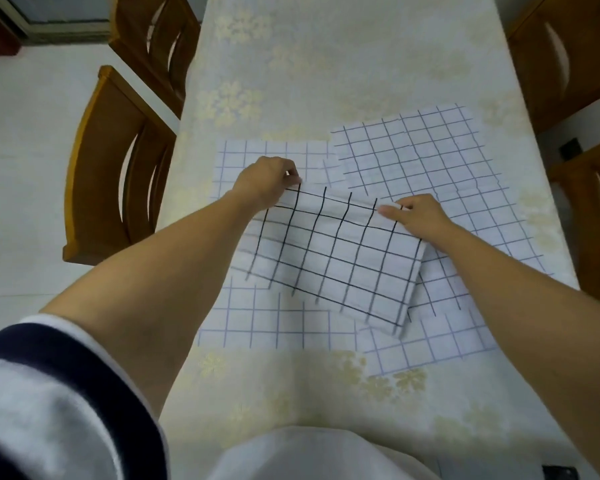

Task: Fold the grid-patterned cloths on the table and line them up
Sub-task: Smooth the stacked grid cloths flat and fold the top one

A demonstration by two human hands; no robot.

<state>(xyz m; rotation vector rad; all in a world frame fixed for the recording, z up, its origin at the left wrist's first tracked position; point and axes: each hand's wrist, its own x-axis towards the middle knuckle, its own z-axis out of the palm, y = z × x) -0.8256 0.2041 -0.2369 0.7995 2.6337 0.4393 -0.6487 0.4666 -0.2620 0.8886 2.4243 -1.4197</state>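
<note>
1. The left hand (271,181) pinches the far left corner of the black-grid cloth (333,258) with curled fingers, and the right hand (416,216) pinches the far right corner between thumb and fingertips. If either pinch catches only the top layer, the layers beneath could slide and the fold would come out uneven.

2. The black-grid cloth lies in the middle of the table (326,64), skewed, on top of the blue-grid cloths (413,147). Its near right edge appears doubled. Folding it while it lies askew would likely leave the corners mismatched, so it seems to need squaring first.

3. The blue-grid cloths below lie spread out and overlapping. Dragging the black-grid cloth across them could pull them along or rumple them, adding smoothing work later.

4. A finger could also pick up a blue layer with the black one, since the left hand's pinch sits right over a blue-grid cloth.

5. The rightmost blue-grid cloth reaches close to the table's right edge, and a tug that way might send it over the side.
</note>
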